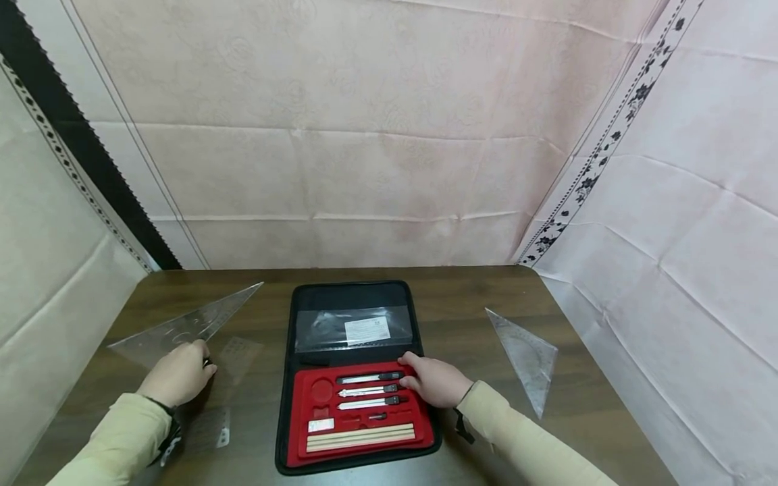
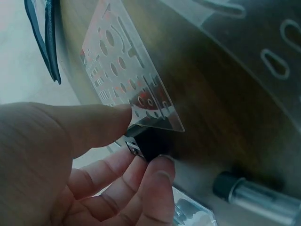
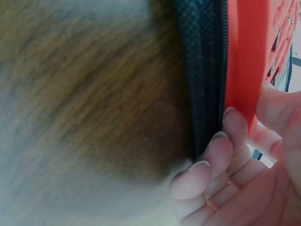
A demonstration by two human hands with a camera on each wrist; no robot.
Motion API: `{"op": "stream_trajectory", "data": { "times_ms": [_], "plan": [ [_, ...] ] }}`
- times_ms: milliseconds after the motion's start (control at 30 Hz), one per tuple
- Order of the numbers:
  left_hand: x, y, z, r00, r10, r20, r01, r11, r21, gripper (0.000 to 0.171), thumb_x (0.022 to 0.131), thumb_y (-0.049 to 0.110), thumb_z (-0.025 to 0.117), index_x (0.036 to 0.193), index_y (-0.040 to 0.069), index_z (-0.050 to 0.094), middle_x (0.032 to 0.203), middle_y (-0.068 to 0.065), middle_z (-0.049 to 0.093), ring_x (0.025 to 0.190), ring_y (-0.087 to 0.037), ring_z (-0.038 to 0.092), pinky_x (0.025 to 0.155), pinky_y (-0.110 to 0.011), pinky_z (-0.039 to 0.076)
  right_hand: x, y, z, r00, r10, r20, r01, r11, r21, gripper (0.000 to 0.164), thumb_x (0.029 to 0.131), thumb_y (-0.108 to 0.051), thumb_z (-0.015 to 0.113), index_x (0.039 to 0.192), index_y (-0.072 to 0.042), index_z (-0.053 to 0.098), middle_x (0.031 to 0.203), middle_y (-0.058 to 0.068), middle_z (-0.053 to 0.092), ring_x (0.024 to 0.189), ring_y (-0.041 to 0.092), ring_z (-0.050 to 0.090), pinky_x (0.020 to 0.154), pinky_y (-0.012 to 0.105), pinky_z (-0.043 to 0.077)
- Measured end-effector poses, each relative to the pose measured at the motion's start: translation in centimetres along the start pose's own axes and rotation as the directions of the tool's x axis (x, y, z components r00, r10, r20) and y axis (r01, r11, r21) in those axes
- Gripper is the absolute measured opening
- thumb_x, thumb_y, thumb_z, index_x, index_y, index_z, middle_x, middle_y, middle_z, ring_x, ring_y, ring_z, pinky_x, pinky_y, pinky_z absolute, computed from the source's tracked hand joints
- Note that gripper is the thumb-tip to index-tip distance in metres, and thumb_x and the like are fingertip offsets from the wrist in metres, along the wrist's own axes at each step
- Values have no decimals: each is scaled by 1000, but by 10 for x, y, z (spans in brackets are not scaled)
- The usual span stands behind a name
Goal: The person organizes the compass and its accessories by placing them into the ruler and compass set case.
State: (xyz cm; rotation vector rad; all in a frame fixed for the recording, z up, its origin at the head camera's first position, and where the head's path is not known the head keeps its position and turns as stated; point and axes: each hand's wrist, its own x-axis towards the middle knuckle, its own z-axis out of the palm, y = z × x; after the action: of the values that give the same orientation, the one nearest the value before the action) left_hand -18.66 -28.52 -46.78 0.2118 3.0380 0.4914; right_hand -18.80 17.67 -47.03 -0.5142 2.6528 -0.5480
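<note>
Left hand (image 1: pixel 179 372) pinching a black block (image 2: pixel 149 142)
I see the right hand (image 1: pixel 439 383) gripping the open case's (image 1: pixel 349 295) right edge, mid-way across the table (image 1: pixel 464 304), set squares (image 1: pixel 524 356) either side

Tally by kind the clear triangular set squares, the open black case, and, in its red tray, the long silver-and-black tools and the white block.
Clear triangular set squares: 2
Open black case: 1
Long silver-and-black tools: 3
White block: 1
Total: 7
</note>
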Motion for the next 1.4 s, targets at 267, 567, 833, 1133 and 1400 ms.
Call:
{"op": "stream_trajectory", "data": {
  "times_ms": [267, 567, 833, 1133, 1400],
  "plan": [
    [-3, 4, 0, 998, 36, -43, -34, 998, 48, 13, 83, 2, 67, 87, -6, 57, 75, -12, 59, 68, -30, 60, 59, -48, 48, 0, 0, 2, 1000, -5, 1, 5, 1000, 2, 41, 94, -36, 62, 130, -18, 52, 114, 1, 64, 88, 11, 59, 86, 40, 51],
    [-10, 85, -2, 969, 237, -69, -238, 971, -11, 10, 84, 7, 71, 89, 9, 62, 83, -1, 58, 77, -18, 58, 68, -42, 50, 0, 2, 2, 1000, -3, -17, 3, 1000, 2, 42, 94, -35, 63, 130, -18, 52, 113, 0, 64, 88, 11, 58, 83, 37, 52],
    [-24, 157, 19, 927, 330, 177, -300, 938, -176, 16, 87, 18, 73, 100, 15, 63, 90, 8, 56, 77, -8, 53, 74, -35, 52, -1, 1, 2, 1000, 20, -13, -20, 1000, -6, 43, 94, -36, 62, 131, -18, 52, 113, 0, 63, 90, 11, 58, 84, 38, 52],
    [-27, 167, 33, 890, 410, 197, -382, 909, -165, 14, 87, 18, 72, 98, 17, 64, 90, 10, 56, 77, -6, 53, 74, -37, 52, 0, 0, 2, 1000, 24, -11, -24, 1000, -12, 43, 94, -36, 62, 132, -18, 52, 115, 1, 64, 90, 11, 58, 84, 38, 52],
    [-27, 165, 36, 887, 419, 195, -389, 905, -174, 13, 86, 18, 73, 96, 19, 64, 89, 11, 57, 76, -6, 52, 72, -37, 51, 0, 0, 3, 1000, 9, -17, -10, 1000, -15, 43, 95, -36, 61, 133, -18, 51, 115, 1, 63, 90, 11, 58, 85, 38, 51]
  ]
}}
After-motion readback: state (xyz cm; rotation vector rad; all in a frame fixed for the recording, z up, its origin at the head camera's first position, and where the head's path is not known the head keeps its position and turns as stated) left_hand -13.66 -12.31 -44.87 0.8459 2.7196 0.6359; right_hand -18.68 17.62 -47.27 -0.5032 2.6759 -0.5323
